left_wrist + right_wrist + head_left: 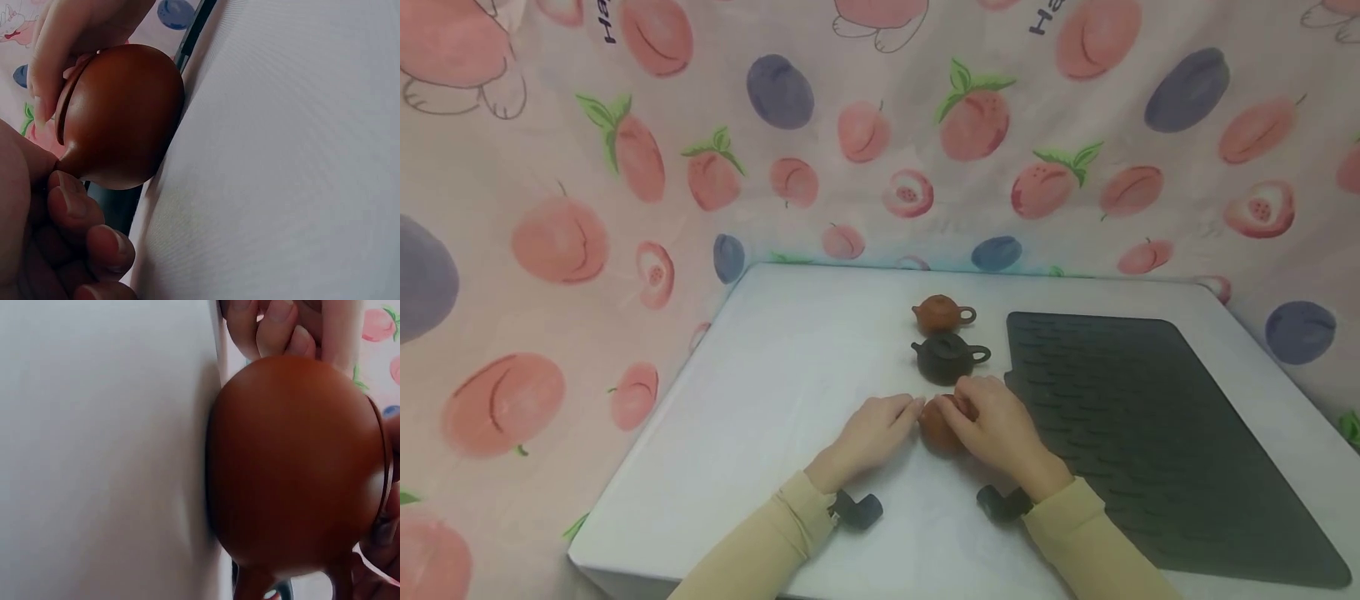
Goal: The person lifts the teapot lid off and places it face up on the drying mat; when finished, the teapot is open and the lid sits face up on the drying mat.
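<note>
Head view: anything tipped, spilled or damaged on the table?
Nothing stands out. The rear brown teapot, black teapot and front brown teapot all stand upright; no spill or breakage shows. The hands partly cover the front one's lid, so its fit is unclear.

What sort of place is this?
Probably a small makeshift tabletop set, though I can't be sure: fruit-printed sheeting lines the back and left, and on a white table a dark mat lies beside a row of teapots.

Wrist views dim; soft shadow beside teapot [294, 462].
</note>
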Demonstrator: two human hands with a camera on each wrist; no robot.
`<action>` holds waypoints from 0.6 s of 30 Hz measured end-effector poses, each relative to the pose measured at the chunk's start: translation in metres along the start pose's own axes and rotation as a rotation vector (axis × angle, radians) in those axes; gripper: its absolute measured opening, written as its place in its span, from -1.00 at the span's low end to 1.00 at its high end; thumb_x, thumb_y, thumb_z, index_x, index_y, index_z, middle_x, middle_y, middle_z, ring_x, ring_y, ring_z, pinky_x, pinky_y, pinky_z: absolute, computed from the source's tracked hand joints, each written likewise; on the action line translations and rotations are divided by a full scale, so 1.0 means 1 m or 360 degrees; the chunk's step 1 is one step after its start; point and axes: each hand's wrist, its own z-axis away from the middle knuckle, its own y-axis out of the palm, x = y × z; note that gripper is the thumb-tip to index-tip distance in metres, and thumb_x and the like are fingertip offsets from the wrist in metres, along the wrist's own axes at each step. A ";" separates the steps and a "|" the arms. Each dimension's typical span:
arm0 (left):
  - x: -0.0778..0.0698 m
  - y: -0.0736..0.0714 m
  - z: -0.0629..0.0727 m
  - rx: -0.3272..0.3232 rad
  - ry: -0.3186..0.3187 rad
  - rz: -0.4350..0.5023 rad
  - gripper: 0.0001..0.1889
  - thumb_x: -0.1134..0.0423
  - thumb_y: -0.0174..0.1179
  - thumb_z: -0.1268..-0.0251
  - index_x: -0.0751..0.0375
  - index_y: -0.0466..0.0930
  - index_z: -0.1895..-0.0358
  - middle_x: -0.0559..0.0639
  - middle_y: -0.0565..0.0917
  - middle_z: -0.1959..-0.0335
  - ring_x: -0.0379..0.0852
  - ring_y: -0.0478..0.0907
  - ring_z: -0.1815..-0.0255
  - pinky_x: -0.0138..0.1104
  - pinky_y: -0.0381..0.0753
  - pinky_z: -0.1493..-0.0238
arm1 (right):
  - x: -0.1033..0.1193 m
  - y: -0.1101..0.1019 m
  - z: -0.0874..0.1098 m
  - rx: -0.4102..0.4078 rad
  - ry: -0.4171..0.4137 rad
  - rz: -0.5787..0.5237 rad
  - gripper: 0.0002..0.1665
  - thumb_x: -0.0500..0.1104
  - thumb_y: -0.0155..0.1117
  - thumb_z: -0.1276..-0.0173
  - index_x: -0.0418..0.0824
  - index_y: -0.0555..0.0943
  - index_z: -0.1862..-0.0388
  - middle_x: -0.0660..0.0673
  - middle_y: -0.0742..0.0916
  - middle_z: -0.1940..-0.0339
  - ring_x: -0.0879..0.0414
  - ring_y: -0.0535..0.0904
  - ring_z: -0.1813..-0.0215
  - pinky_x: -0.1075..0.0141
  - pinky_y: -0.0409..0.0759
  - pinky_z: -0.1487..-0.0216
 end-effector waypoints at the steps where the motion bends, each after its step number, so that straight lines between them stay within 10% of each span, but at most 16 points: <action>1: -0.001 0.000 0.000 0.0001 -0.0004 -0.0004 -0.56 -0.02 -0.17 -0.71 0.03 0.60 0.34 -0.18 0.46 0.58 -0.20 0.43 0.48 -0.31 0.44 0.40 | -0.001 -0.001 0.000 0.0006 0.0008 -0.0004 -0.55 0.01 0.35 -0.45 0.04 0.36 0.58 0.12 0.38 0.65 0.14 0.33 0.44 0.26 0.32 0.45; 18: 0.001 0.003 -0.003 -0.0015 -0.0001 -0.0034 -0.57 -0.03 -0.17 -0.70 -0.03 0.62 0.32 -0.20 0.53 0.52 -0.15 0.50 0.39 -0.28 0.49 0.30 | -0.016 -0.024 0.002 0.0127 0.0526 -0.0662 -0.56 0.25 0.04 -0.62 -0.06 0.55 0.23 -0.03 0.67 0.26 0.02 0.57 0.15 0.14 0.57 0.13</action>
